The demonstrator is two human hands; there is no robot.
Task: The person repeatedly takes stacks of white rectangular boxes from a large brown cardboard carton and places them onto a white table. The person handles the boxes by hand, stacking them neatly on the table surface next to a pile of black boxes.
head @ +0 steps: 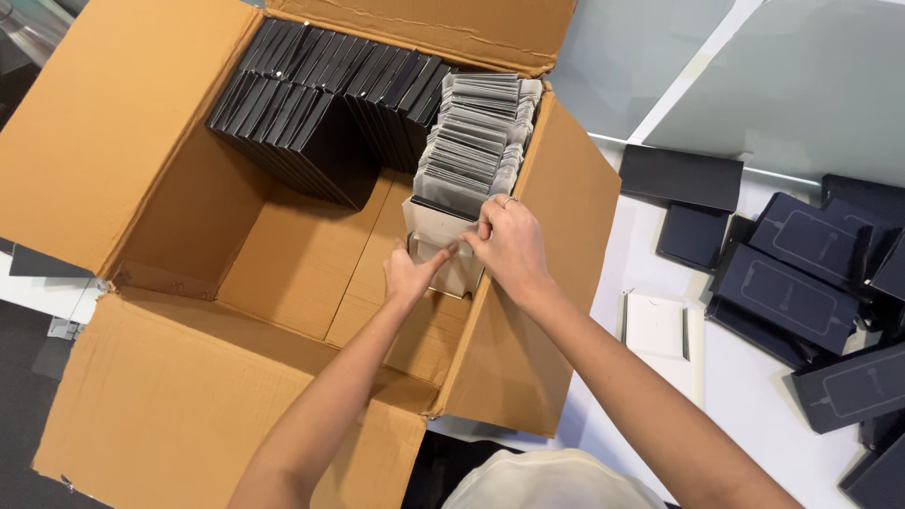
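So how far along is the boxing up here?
Partly done: a row of black flat boxes and a row of grey sleeved packs stand in the cardboard carton. The left hand and right hand seat a pale pack. Dark boxes remain on the table.

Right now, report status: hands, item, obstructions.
Left hand and right hand gripping pale flat pack inside cardboard box. Bagged stack right behind it.

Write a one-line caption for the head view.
Both hands, left hand and right hand, grip a pale packet fronting a row inside a cardboard box.
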